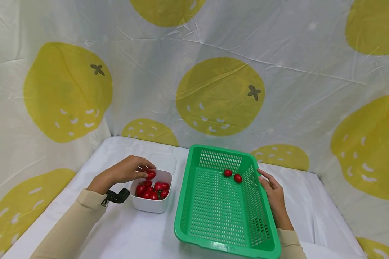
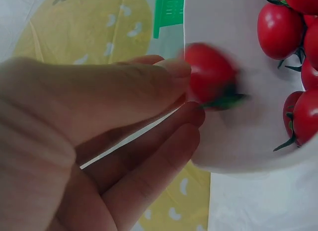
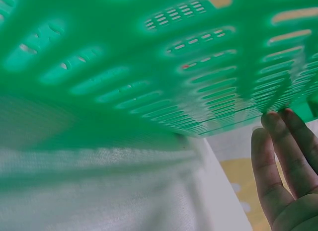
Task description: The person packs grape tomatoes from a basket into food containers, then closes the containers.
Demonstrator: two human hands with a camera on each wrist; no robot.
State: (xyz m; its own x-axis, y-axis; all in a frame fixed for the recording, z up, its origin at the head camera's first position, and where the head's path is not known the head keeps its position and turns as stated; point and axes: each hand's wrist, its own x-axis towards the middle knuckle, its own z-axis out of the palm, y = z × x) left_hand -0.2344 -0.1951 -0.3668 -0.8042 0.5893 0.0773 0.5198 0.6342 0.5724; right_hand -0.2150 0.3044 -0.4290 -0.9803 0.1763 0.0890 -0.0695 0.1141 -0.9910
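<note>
My left hand (image 1: 129, 171) pinches a cherry tomato (image 2: 211, 74) between thumb and fingers at the upper left rim of a white square tub (image 1: 152, 207). The tomato has a green stem end and is blurred in the left wrist view. Several more red cherry tomatoes (image 1: 153, 190) lie in the tub, some with green calyxes. At the right side of a green perforated basket (image 1: 214, 208) is my right hand (image 1: 273, 194), its fingertips at the rim. The right wrist view shows its fingers fairly straight against the slotted outer wall. Two cherry tomatoes (image 1: 237, 178) lie inside the basket's far right corner.
A translucent lid (image 1: 163, 160) lies behind the tub on the white tablecloth (image 1: 123, 223). The basket stands right of the tub, with a narrow gap between them. A curtain (image 1: 142, 82) printed with yellow fruit hangs behind and along the sides.
</note>
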